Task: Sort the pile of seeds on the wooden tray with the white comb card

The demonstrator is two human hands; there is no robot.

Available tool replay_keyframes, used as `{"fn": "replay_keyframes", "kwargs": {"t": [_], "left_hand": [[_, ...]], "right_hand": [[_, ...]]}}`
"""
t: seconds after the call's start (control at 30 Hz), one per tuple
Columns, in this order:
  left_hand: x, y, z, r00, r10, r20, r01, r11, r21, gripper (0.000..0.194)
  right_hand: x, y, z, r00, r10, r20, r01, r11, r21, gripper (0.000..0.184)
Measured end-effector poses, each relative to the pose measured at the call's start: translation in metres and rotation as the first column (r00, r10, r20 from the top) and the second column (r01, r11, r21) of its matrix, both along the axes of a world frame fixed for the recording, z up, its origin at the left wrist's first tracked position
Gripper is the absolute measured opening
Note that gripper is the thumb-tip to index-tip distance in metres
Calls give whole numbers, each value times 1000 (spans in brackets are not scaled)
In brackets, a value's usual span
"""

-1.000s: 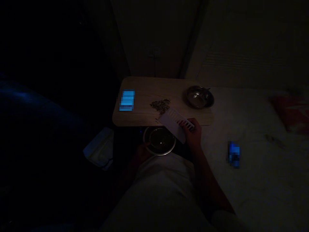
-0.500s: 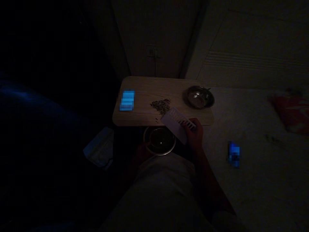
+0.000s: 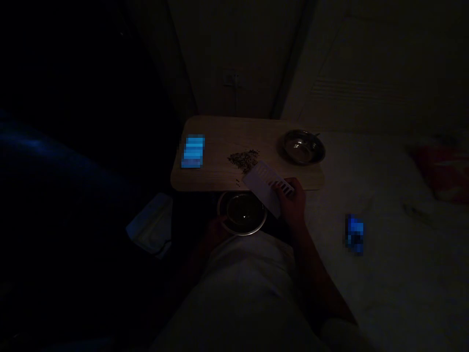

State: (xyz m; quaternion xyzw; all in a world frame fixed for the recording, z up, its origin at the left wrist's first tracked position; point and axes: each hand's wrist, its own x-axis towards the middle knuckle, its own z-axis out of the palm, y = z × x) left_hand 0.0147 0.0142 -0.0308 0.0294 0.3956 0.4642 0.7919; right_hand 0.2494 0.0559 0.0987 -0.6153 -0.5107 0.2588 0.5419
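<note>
So, why does your right hand pinch the white plate by its slotted side?

Probably for purchase, leaving its far end right beside the dark grains on the bench.

And your left hand?

It's at the rim of the metal bowl near the bench's edge, likely steadying it, though it's too dark to tell how your fingers close

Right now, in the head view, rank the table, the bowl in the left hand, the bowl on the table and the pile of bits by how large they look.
1. Table
2. Bowl in the left hand
3. Bowl on the table
4. Pile of bits
</note>
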Motion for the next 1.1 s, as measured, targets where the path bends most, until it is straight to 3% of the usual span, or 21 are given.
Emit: {"fn": "replay_keyframes", "kwargs": {"t": [0.1, 0.27, 0.4, 0.6, 0.87, 1.1], "left_hand": [[-1, 5, -4, 999, -38, 29, 38, 999, -19, 30], [-6, 0, -10, 999, 6, 40, -6, 1000, -2, 23], [-5, -3, -2, 998, 65, 16, -65, 997, 40, 26], [1, 1, 12, 999, 22, -40, -23, 999, -29, 26], [1, -3, 13, 999, 39, -23, -39, 999, -7, 26], [1, 3, 12, 998, 18, 64, -21, 998, 53, 39]], "right_hand": [[1, 0, 0, 1000, 15, 7, -15, 1000, -5, 19], [4, -1, 3, 999, 46, -16, -46, 999, -13, 20], [6, -1, 3, 999, 42, -10, -42, 999, -4, 22], [2, 1, 2, 998, 53, -21, -53, 999, 7, 21], [-1, 3, 4, 997, 78, 2, -78, 997, 12, 18], [2, 2, 3, 998, 63, -4, -63, 998, -9, 20]]}}
